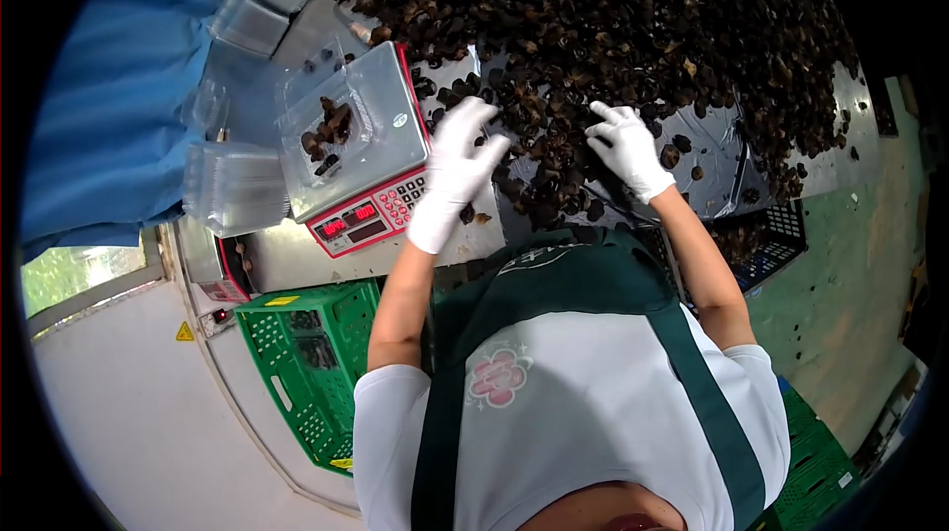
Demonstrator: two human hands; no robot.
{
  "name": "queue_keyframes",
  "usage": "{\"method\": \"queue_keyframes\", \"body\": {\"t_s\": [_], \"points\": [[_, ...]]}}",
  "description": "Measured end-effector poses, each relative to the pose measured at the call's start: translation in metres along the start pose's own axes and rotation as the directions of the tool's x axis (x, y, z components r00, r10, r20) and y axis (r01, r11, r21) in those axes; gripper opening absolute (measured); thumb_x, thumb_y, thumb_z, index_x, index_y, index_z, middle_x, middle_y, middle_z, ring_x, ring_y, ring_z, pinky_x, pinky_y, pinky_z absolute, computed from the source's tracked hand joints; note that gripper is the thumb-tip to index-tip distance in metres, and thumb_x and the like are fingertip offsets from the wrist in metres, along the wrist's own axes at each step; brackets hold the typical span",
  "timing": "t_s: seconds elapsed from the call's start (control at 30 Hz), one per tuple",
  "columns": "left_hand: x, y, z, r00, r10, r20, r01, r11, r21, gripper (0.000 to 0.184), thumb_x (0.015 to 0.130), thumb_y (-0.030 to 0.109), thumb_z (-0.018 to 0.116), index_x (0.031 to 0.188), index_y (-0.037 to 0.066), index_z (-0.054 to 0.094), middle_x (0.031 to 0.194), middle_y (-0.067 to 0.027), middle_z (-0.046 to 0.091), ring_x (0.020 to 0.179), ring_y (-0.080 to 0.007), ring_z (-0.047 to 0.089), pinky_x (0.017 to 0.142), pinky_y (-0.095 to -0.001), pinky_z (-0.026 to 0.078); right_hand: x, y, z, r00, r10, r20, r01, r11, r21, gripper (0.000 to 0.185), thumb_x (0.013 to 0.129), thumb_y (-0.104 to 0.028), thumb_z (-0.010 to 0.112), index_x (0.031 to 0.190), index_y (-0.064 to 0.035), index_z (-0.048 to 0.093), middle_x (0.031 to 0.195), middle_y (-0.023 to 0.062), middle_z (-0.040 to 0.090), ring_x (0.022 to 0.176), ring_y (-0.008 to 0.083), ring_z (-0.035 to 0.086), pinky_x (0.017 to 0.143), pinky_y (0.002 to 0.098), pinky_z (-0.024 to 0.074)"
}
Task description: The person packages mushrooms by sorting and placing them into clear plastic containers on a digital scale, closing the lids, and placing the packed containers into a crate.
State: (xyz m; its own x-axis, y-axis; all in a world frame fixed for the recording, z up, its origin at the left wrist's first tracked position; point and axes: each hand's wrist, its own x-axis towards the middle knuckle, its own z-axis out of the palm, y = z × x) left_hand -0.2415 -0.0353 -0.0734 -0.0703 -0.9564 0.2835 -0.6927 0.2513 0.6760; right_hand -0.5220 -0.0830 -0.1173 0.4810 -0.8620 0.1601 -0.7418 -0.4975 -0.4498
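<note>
White shirt (593,393) sits nearest; beyond it, the person's gloved left hand (463,152) and right hand (630,150) spread wide, dark pieces (603,17) heaped between and beyond them, a scale (386,157) beside the left.

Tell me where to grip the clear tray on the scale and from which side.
Probably pinch the clear tray by its right rim, the left hand coming from that side: stacked containers crowd its left, and loose dark pieces lie inside.
</note>
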Motion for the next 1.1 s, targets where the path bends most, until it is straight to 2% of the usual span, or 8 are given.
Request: {"method": "queue_keyframes", "body": {"t_s": [0.27,0.4,0.47,0.67,0.8,0.87,0.93,1.1], "points": [[-0.013,-0.004,0.102,0.977,0.016,0.21,-0.065,0.971,0.23,0.057,0.077,0.028,0.068,0.129,0.013,0.052,0.131,-0.0128,0.051,0.122,-0.0307,0.044,0.101,-0.0416,0.036,-0.002,-0.008,0.022,0.991,-0.023,0.133,0.048,0.982,-0.184,0.026,0.07,-0.019,0.073,0.094,-0.0131,0.07,0.135,0.0104,0.05,0.112,0.0307,0.051,0.088,0.0402,0.0465],[-0.006,-0.01,0.101,0.991,0.071,0.116,-0.101,0.957,0.272,0.044,0.077,0.022,0.069,0.119,0.012,0.06,0.115,-0.0105,0.062,0.111,-0.0273,0.054,0.094,-0.0404,0.041,-0.011,0.0,0.016,0.993,0.094,-0.073,-0.081,0.984,0.158,0.023,0.068,-0.018,0.074,0.089,-0.0101,0.07,0.133,0.0129,0.051,0.116,0.0326,0.05,0.097,0.0391,0.0436],[-0.006,-0.018,0.096,0.998,-0.026,0.055,0.028,0.999,-0.023,0.03,0.075,0.015,0.07,0.104,0.009,0.068,0.094,-0.008,0.068,0.091,-0.0238,0.062,0.085,-0.0376,0.047,-0.021,0.004,-0.008,0.965,0.091,-0.246,-0.049,0.984,0.172,0.02,0.073,-0.018,0.074,0.09,-0.0098,0.07,0.133,0.0129,0.053,0.115,0.0317,0.053,0.095,0.0371,0.0456],[-0.035,0.002,0.054,0.995,-0.038,0.096,0.053,0.986,-0.157,0.018,0.075,0.007,0.07,0.093,0.008,0.068,0.085,-0.0076,0.066,0.084,-0.0256,0.063,0.075,-0.0345,0.05,-0.101,0.045,-0.128,0.787,0.616,0.033,-0.583,0.724,0.368,0.031,0.074,-0.013,0.074,0.103,-0.0024,0.067,0.112,0.0119,0.066,0.095,0.0134,0.063,0.083,0.0251,0.0472],[-0.062,0.012,0.035,0.963,0.01,0.268,0.007,0.998,-0.062,0.043,0.072,0.015,0.076,0.112,0.01,0.063,0.12,-0.0107,0.056,0.113,-0.0294,0.054,0.094,-0.0366,0.045,-0.156,0.073,-0.174,0.631,0.758,0.165,-0.754,0.65,-0.1,0.054,0.068,-0.015,0.078,0.118,-0.0051,0.06,0.103,0.0125,0.068,0.087,0.0217,0.067,0.081,0.0313,0.0511],[-0.066,0.019,0.036,0.863,-0.016,0.505,-0.104,0.973,0.208,0.092,0.064,0.034,0.082,0.141,0.017,0.036,0.148,-0.0172,0.025,0.137,-0.0378,0.024,0.109,-0.0519,0.026,-0.162,0.081,-0.16,0.725,0.682,0.099,-0.674,0.732,-0.103,0.059,0.067,-0.02,0.078,0.121,-0.007,0.058,0.103,0.0134,0.068,0.087,0.0276,0.066,0.08,0.0337,0.0515],[-0.063,0.02,0.043,0.839,-0.05,0.541,-0.092,0.969,0.231,0.106,0.06,0.043,0.083,0.146,0.019,0.026,0.152,-0.0188,0.016,0.14,-0.0407,0.015,0.111,-0.0571,0.018,-0.129,0.05,-0.149,0.611,0.767,0.198,-0.764,0.636,-0.105,0.056,0.069,-0.021,0.076,0.12,-0.0071,0.058,0.105,0.0134,0.068,0.093,0.0284,0.066,0.082,0.0344,0.0511],[-0.042,0.026,0.073,0.842,0.03,0.538,-0.223,0.928,0.299,0.114,0.052,0.051,0.083,0.146,0.018,0.027,0.152,-0.0205,0.014,0.138,-0.0443,0.016,0.108,-0.0615,0.018,-0.098,0.023,-0.041,0.896,0.443,0.025,-0.443,0.889,0.119,0.06,0.072,-0.022,0.074,0.127,-0.0112,0.053,0.125,0.0136,0.057,0.11,0.0282,0.058,0.093,0.0358,0.0473]]}}
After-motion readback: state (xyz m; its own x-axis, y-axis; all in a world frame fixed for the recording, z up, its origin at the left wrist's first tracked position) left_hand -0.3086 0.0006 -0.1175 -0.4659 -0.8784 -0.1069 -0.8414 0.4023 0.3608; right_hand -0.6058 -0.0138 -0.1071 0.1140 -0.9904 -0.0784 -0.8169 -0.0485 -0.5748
